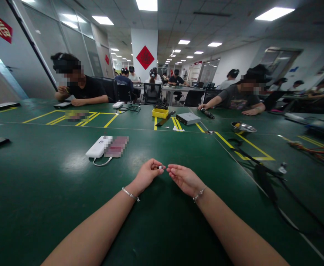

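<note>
My left hand (148, 175) is closed in a pinch on a small silvery piece (160, 167), too small to name. Just right of it, my right hand (186, 179) is turned partly palm up, fingers stretched out and holding nothing. Its fingertips come close to the piece with a narrow gap between. Both hands are above the green table (67, 207). Beyond my left hand lies a white power bank (98, 147) marked 15. A short white cable (102, 163) runs from it to a blurred reddish flat object (116, 146).
Farther back are a yellow bin (160, 113), a grey box (188, 118) and a metal dish (244, 127). A black strap (264, 181) and bundled wires (311, 147) lie at the right. Two people (80, 83) (245, 90) sit across the table.
</note>
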The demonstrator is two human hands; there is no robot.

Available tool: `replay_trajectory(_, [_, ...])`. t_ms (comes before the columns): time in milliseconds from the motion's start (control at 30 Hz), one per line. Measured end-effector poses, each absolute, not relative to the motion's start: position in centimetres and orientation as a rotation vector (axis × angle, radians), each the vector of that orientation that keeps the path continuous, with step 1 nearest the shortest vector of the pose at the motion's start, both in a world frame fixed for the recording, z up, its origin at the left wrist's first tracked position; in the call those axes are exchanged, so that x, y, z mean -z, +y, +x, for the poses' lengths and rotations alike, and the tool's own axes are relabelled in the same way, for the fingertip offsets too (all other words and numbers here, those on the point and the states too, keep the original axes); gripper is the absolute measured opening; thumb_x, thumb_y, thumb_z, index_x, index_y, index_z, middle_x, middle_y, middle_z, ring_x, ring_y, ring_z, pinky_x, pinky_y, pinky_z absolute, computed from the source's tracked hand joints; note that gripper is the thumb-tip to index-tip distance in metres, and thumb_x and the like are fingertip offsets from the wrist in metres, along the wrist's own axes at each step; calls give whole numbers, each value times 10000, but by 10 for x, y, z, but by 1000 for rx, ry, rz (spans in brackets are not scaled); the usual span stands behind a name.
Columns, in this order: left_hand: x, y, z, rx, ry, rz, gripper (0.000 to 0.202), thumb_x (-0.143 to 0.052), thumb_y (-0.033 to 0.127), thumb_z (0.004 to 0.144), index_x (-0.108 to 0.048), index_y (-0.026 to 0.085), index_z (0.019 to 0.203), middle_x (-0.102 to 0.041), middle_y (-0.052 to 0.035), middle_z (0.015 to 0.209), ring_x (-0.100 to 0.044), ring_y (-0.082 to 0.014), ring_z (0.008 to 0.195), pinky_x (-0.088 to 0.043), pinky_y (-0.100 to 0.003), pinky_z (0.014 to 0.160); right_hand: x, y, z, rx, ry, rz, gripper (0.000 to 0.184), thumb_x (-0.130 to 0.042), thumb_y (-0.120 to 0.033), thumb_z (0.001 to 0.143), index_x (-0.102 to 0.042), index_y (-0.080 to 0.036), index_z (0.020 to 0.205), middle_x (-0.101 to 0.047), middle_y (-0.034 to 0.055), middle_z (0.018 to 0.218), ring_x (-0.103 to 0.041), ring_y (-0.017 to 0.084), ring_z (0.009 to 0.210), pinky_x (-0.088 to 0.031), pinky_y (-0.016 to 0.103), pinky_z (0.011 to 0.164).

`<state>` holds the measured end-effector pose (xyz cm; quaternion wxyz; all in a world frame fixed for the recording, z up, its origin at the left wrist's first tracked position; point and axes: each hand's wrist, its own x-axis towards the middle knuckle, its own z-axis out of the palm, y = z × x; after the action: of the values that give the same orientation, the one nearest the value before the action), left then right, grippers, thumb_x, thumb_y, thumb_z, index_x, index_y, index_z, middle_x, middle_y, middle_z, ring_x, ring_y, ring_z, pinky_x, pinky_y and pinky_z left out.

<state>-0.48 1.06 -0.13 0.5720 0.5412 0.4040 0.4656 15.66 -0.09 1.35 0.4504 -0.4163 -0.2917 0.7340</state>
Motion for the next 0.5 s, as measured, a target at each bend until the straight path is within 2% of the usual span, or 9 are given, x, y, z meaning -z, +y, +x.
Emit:
replay_trajectory(100, [1,11,-5,-1158,999,1369,161,-591,210,689,-504,138,804,-631,-33,779,-578,-122,729,-438,-266,703,-13,-2,156,-1861,-765,-1029,72,-507,-160,776,-567,-133,807,-626,27,693,-548,47,524,-446,140,486])
replay_trajectory(267, [1,10,-4,-1216,1094,1550,158,-540,275,735,-540,144,823,-577,-2,706,-526,-104,637,-422,-245,628,-8,0,157,-1907,-799,-950,158,-487,-290,799,-560,-152,774,-587,4,650,-523,56,526,-413,167,488])
replay_trajectory(367, [3,10,-4,-1218,1092,1605,168,-571,260,708,-556,156,838,-558,14,691,-513,-99,638,-411,-230,619,-6,1,158,-1925,-807,-849,122,-549,-276,760,-572,-160,789,-550,-24,616,-494,45,525,-395,164,506])
replay_trajectory(500, [4,9,-4,-1204,1116,1654,182,-594,205,675,-565,166,851,-562,19,693,-508,-97,640,-405,-226,624,-5,1,160,-1977,-835,-794,133,-603,-222,716,-578,-157,829,-563,-18,648,-499,49,557,-398,179,547])
